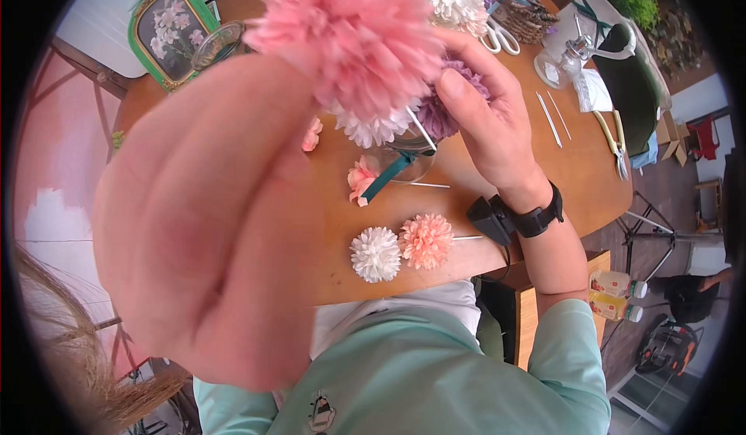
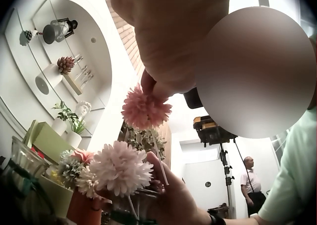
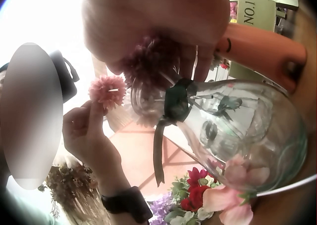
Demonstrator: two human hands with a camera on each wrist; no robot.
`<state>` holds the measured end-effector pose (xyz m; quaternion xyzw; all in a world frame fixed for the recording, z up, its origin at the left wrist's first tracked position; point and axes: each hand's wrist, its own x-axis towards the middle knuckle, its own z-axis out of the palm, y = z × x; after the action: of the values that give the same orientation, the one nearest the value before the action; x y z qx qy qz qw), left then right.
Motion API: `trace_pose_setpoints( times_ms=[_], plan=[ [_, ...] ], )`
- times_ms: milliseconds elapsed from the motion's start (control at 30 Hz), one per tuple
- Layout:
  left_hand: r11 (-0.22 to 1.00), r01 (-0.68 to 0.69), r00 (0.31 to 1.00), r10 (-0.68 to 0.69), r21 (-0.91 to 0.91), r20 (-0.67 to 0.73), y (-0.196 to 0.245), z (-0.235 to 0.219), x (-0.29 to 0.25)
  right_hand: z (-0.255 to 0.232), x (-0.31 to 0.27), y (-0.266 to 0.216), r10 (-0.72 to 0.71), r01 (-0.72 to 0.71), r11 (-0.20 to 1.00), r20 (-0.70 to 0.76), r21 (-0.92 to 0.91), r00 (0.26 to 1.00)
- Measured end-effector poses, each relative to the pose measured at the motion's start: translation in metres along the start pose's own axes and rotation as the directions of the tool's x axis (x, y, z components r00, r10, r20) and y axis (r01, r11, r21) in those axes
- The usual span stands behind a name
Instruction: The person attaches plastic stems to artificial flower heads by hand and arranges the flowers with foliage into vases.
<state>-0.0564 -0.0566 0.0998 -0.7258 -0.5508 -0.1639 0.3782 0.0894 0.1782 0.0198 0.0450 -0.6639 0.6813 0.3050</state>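
Note:
Raised close to the head camera, my left hand (image 1: 210,217) pinches a pink pompom flower (image 1: 350,42) from behind. Its white stem (image 2: 159,158) points down in the left wrist view. My right hand (image 1: 497,116) curls around a purple flower (image 3: 151,61) at the mouth of a clear glass vase (image 3: 247,131); its exact contact with the vase neck is partly hidden. A white flower (image 2: 121,168) stands in the vase beside the purple one. A dark green ribbon (image 3: 177,101) is tied round the neck.
White (image 1: 375,254) and peach (image 1: 427,241) pompom flowers lie at the table's near edge (image 1: 342,287). Pliers (image 1: 614,143), loose white sticks (image 1: 549,120), scissors (image 1: 501,37) and a glass dispenser (image 1: 571,54) are to the right. A green frame (image 1: 171,34) stands back left.

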Motion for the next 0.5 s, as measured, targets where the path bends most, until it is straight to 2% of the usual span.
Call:
trace_pose_setpoints(
  times_ms=[67,100,167,200,267,300,333,367,400,433,467,500],
  plan=[
    [0.99,0.126,0.978,-0.113,0.065,-0.175,0.028,0.011,0.013,-0.001,0.0,-0.003,0.033,-0.033,0.999,0.02,-0.035,0.999],
    [0.991,0.122,0.979,-0.11,0.061,-0.173,0.039,0.008,0.022,-0.002,-0.001,-0.003,0.034,-0.033,0.999,0.014,-0.035,0.999],
    [0.98,0.159,0.984,-0.168,0.116,0.066,0.052,-0.005,0.04,-0.001,-0.001,-0.002,0.003,-0.003,1.0,0.022,-0.006,1.0],
    [0.98,0.16,0.983,-0.169,0.116,0.066,0.049,-0.008,0.041,-0.001,-0.001,-0.002,0.004,-0.004,1.0,0.023,-0.005,1.0],
    [0.961,0.27,0.954,-0.258,-0.065,0.153,0.041,-0.015,0.036,-0.001,0.0,-0.002,0.02,-0.02,1.0,0.026,-0.001,0.999],
    [0.961,0.27,0.954,-0.258,-0.066,0.154,0.031,-0.006,0.025,-0.001,0.0,-0.002,0.021,-0.021,1.0,0.026,0.0,0.999],
    [0.995,0.095,0.989,-0.098,-0.032,-0.107,0.015,0.012,0.009,-0.001,0.0,-0.001,0.031,-0.031,0.999,0.023,0.012,0.999],
    [0.997,-0.069,0.933,0.081,0.046,-0.352,0.007,0.022,0.001,0.0,0.0,0.0,0.041,-0.041,0.999,0.02,0.024,0.999],
    [0.997,-0.069,0.932,0.081,0.046,-0.352,0.02,0.014,0.01,-0.002,0.0,0.0,0.04,-0.041,0.999,0.021,0.024,0.999],
    [0.99,0.125,0.987,-0.118,0.065,-0.111,0.042,-0.001,0.026,-0.005,-0.001,-0.001,0.036,-0.041,0.997,0.058,0.071,0.998],
    [0.944,0.305,0.938,-0.321,0.13,0.129,0.054,-0.009,0.035,-0.007,-0.001,0.0,0.031,-0.042,0.992,0.095,0.119,0.995],
    [0.943,0.306,0.938,-0.322,0.132,0.128,0.051,-0.004,0.031,-0.005,-0.002,0.004,0.03,-0.042,0.992,0.097,0.119,0.995]
  ],
)
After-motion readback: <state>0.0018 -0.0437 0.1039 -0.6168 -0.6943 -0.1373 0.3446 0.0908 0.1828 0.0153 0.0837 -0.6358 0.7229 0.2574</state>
